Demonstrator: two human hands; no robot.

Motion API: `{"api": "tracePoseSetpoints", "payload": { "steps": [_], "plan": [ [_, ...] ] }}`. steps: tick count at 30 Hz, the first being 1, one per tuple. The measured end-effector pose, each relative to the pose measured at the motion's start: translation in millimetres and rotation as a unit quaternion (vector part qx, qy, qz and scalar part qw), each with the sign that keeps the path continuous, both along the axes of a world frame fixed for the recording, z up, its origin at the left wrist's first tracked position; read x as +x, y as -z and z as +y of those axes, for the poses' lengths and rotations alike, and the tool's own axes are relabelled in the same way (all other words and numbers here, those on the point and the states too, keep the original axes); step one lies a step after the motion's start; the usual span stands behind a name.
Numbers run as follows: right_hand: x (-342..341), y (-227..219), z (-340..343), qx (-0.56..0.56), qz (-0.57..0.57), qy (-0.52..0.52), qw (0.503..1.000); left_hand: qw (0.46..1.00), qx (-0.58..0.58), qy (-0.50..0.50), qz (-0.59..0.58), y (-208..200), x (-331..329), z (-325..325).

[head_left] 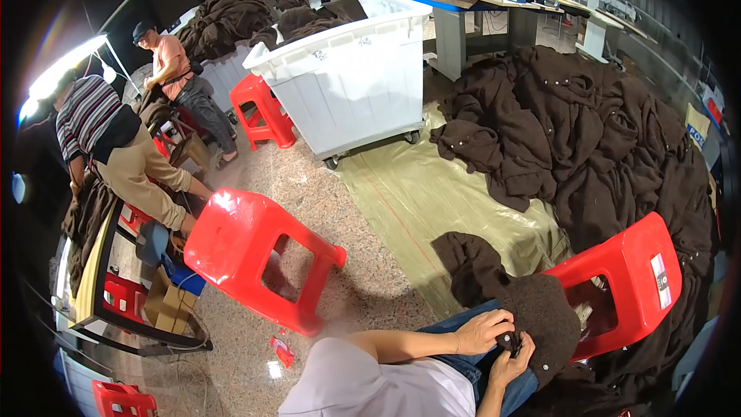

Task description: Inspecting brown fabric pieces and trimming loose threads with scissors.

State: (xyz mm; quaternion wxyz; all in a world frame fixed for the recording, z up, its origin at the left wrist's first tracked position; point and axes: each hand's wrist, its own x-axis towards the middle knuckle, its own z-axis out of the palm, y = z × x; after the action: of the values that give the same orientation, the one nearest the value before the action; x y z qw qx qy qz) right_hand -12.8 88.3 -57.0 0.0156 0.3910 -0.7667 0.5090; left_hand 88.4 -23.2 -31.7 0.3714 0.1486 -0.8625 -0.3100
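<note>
dark brown woolly cloth (546, 316) is lying beside a red plastic stool (645, 274), a brown fabric heap (575, 127) spreading beyond; at the cloth's left edge, left hand (482, 332) and right hand (512, 363) are pinching a small black object (507, 342).

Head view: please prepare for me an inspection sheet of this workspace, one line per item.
Surface: speckled floor, partly covered by a yellowish sheet.
Work things: brown fabric at the lap; brown heap at right.
Clutter: small red scrap on the floor.
Hands: left hand and right hand pinch a small dark piece, its kind unclear.
Cables: too unclear to tell.
Surroundings: white wheeled cart, red stools, co-worker in striped top, another in pink.
</note>
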Motion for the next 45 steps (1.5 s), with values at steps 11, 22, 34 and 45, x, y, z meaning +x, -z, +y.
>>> {"api": "tracePoseSetpoints", "payload": {
  "steps": [11,22,34,45],
  "plan": [
    [0.8,-0.5,4.0,-0.004,0.001,-0.008,1.0,1.0,-0.004,-0.01,0.004,0.0,1.5,4.5],
    [-1.1,3.4,3.3,-0.003,-0.001,-0.004,1.0,1.0,-0.005,-0.006,0.002,3.3,0.1,2.5],
    [0.3,7.8,0.2,-0.013,0.0,-0.041,0.999,0.994,-0.024,-0.047,-0.099,-10.2,11.3,2.9],
    [-1.0,14.3,-1.6,-0.014,-0.012,-0.062,0.998,0.992,-0.023,-0.07,-0.1,-5.2,14.7,6.3]
  ]
}}
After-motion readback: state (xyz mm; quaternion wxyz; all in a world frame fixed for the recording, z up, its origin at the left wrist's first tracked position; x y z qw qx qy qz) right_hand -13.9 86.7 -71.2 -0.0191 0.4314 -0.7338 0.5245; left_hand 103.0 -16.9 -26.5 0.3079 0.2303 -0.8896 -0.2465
